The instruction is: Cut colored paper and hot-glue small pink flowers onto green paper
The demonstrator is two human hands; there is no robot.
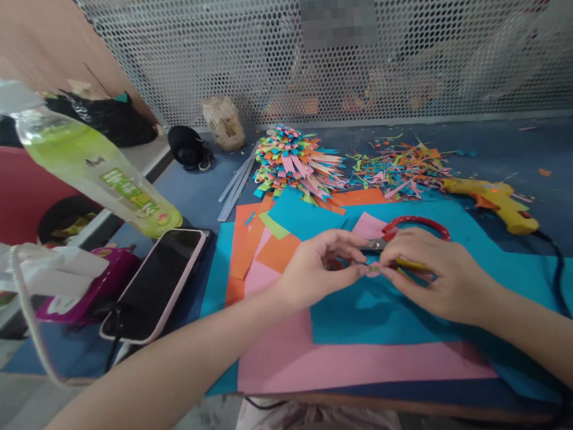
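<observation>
My left hand (316,269) and my right hand (429,276) meet above the coloured paper sheets. Between their fingertips they pinch a small pink paper piece (373,271), with a touch of green on it. Behind the fingers lie scissors (412,219) with red and yellow handles, partly covered by my right hand. Under both hands is a blue paper sheet (346,323), resting on a pink sheet (280,369). Beyond them stands a cone-shaped bundle of fringed paper strips (292,161) in several colours.
A yellow glue gun (496,200) lies at the right, its black cord trailing forward. Paper scraps (403,168) are heaped at the back, near clear glue sticks (238,182). At the left are a drink bottle (95,158) and a phone (157,286). A perforated metal panel (251,44) closes the back.
</observation>
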